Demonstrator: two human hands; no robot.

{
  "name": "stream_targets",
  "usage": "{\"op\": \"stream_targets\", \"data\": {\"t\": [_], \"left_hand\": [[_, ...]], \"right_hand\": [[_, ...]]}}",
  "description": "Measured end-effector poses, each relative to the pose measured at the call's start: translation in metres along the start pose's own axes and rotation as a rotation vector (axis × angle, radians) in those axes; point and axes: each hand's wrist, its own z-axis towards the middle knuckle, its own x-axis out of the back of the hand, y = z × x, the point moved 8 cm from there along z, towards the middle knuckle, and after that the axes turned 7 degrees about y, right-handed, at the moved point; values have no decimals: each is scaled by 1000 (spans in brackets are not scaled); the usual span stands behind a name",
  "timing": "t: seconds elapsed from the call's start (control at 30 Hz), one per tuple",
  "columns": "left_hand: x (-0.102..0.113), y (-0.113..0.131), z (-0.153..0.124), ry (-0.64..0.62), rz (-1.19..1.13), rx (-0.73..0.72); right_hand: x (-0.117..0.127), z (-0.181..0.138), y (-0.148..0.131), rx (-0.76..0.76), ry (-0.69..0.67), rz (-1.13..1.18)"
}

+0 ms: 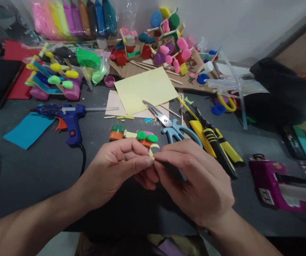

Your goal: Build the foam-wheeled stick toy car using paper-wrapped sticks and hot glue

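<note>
My left hand (117, 167) and my right hand (193, 181) meet low in the middle of the dark table (43, 167). Both are closed in a pinch on a small curled strip of yellow paper (152, 150) held between the fingertips. Just beyond the fingers lies a small craft piece (131, 135) made of sticks with orange and green caps. Blue-handled scissors (169, 124) lie right behind my right hand.
A blue glue gun (67, 119) lies at the left, its cord running toward me. A yellow sheet (144, 89), yellow-black cutters (214, 140), a purple tool (272, 183), a blue sheet (26, 131), cap-and-stick models (54, 78) and clay packs (73, 17) fill the rest.
</note>
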Motion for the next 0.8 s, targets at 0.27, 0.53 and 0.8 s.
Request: {"op": "stream_targets", "data": {"t": [0.27,0.53,0.8], "left_hand": [[1,6,-2,38,81,-114],[0,15,-5,66,190,-195],[2,13,-4,84,244,-162]], "right_hand": [[-1,-1,-1,17,-22,-7],[-2,1,-1,56,-38,-26],[0,0,3,57,-71,9]]}}
